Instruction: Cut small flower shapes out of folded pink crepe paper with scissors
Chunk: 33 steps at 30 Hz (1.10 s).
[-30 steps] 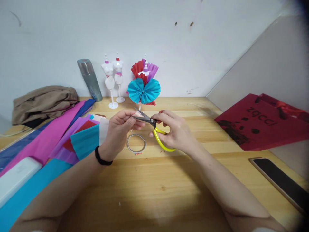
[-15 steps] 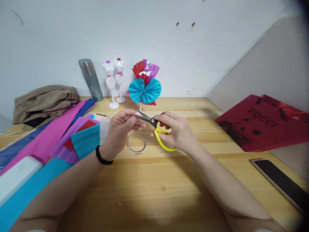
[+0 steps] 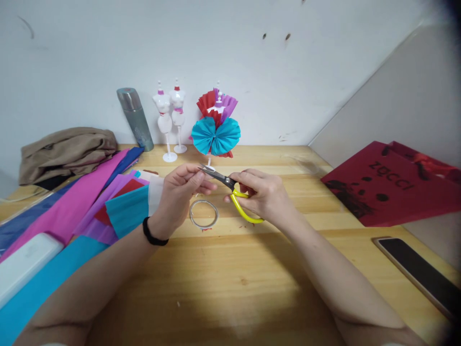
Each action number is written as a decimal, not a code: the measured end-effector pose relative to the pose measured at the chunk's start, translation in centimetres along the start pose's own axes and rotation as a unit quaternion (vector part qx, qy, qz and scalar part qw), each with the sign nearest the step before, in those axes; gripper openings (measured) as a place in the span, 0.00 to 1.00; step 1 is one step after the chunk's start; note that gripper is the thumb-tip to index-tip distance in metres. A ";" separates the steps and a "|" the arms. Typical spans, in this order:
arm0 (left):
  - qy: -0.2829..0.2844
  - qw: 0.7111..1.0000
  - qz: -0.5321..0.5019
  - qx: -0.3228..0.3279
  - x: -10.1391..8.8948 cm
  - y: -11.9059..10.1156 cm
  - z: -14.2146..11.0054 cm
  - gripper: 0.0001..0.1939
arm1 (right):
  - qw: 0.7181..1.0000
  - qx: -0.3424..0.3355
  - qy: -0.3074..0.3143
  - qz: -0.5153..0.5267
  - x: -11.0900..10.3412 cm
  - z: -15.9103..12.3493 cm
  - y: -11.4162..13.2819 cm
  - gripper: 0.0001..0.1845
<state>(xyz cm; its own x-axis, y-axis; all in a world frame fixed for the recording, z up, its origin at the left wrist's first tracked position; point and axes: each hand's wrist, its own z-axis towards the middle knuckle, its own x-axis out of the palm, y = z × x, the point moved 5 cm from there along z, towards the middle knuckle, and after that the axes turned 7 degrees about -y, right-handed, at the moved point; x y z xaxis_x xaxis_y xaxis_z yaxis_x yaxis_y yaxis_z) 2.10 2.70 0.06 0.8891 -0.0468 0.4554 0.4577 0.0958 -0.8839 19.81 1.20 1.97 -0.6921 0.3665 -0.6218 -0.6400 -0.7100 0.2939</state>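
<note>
My right hand (image 3: 261, 190) is closed around the yellow handles of a pair of scissors (image 3: 236, 197), the dark blades pointing left. The blades look nearly closed, and their tips are at the fingertips of my left hand (image 3: 183, 190). Thumb and forefinger of that hand are pinched together; whatever is between them is too small to make out. Just below the hands a thin roll of tape (image 3: 204, 226) lies flat on the wooden table. Behind them stands a small mannequin dressed in pleated red, purple and blue paper (image 3: 216, 136).
Two bare white mannequins (image 3: 164, 122) and a flask (image 3: 135, 120) stand near the wall. Coloured paper sheets (image 3: 127, 209), a white box-like object (image 3: 29, 264) and brown cloth (image 3: 68, 154) lie left. A red paper bag (image 3: 392, 187) and phone (image 3: 418, 274) are right.
The scissor blades have drawn closer together, and the handles in my right hand have shifted slightly. My left hand stays in nearly the same place.
</note>
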 end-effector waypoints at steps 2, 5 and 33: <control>0.001 1.000 -0.002 -0.001 0.0 0.0 0.0 0.16 | 1.000 -0.002 -0.005 0.000 0.0 -0.1 0.0 0.19; 0.001 1.000 -0.004 -0.001 0.0 0.0 0.0 0.16 | 1.000 0.003 -0.007 -0.006 0.2 -0.1 -0.1 0.18; -0.060 0.995 0.041 0.064 -1.3 -4.0 1.3 0.03 | 0.836 0.001 0.549 0.017 4.5 -4.1 4.7 0.04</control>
<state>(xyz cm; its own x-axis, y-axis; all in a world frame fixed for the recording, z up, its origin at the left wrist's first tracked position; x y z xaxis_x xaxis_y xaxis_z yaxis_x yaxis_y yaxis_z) -0.93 3.63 3.17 0.9136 0.0852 0.3977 0.3719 0.2205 -0.9017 15.08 -2.92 -2.39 0.0118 -0.4269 -0.9042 -0.6269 -0.7076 0.3259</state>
